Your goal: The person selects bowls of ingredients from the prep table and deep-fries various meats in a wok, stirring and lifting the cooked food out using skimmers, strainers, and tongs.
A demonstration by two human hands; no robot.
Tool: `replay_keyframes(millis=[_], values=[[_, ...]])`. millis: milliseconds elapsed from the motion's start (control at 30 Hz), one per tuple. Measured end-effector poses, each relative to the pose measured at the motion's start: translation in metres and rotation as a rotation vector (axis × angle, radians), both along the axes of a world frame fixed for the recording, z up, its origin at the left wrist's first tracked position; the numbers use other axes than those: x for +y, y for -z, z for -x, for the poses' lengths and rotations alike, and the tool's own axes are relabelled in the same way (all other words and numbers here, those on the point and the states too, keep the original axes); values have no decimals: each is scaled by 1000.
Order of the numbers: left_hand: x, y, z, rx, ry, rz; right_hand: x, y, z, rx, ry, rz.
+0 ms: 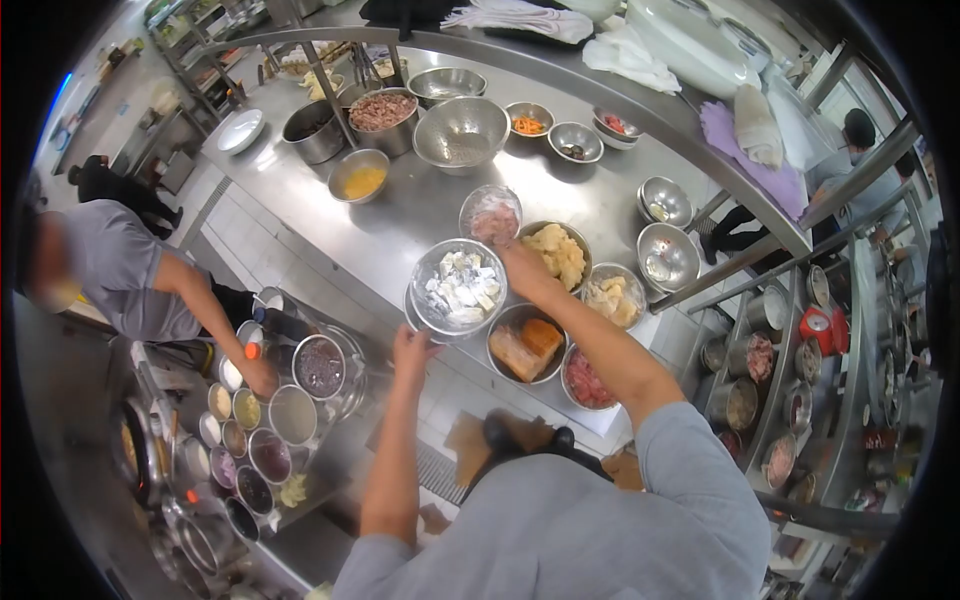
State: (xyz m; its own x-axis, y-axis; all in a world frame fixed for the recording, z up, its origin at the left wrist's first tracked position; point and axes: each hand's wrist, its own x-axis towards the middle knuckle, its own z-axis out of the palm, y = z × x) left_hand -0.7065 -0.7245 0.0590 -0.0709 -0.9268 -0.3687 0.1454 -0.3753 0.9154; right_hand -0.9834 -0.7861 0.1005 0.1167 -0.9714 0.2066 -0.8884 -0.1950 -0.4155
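Note:
My left hand (pixel 411 352) grips the near left edge of a metal bowl (pixel 418 312) over the counter's front edge. White, flour-dusted pieces (pixel 462 286) fill the bowl, and a second metal rim shows beneath it. Across the counter reaches my right hand (pixel 518 265), at the near rim of a smaller bowl (pixel 464 222) of pinkish, floury food (pixel 494 218). Its fingertips are partly hidden, so their grip is unclear. Beside this hand are bowls of pale yellow chunks (pixel 554 253) and of large orange and pale pieces (pixel 538 340). Pink meat (pixel 588 380) lies in another bowl under my right forearm.
Several metal bowls and pots stand at the counter's far side, including a perforated bowl (pixel 461 134). A metal shelf (pixel 700 150) overhangs the back and right. At left, a co-worker's hand (pixel 262 378) reaches among containers. A red scale (pixel 818 325) sits on the right rack.

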Motion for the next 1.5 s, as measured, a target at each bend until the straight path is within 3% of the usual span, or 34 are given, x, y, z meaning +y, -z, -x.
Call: replay_keyframes(millis=[167,233,267,333,433,500,667,867,1067,1167,1500], values=[[3,3,1,73,-55,0,-18,-30,7,-42,68,-108],[0,12,-2,72,-53,-9,-40,-45,21,11,339,179],[-1,15,-4,69,-40,-19,-55,-44,31,8,337,180],[-2,15,-8,85,-30,-14,-89,-32,51,65,374,-201],[-3,10,-10,97,-6,-9,-115,-6,73,64,309,-338],[-5,4,-9,94,10,-3,-129,21,83,43,330,-319],[-4,0,-12,44,4,-74,-117,-7,89,4,234,-297],[0,3,-14,50,4,-69,41,-60,149,-326,388,14],[8,3,-8,64,8,-50,206,-14,183,-388,702,-10],[12,-3,-4,44,-19,-60,242,6,184,-387,786,-68],[48,-6,8,-103,-154,-118,262,23,189,-438,694,-81]])
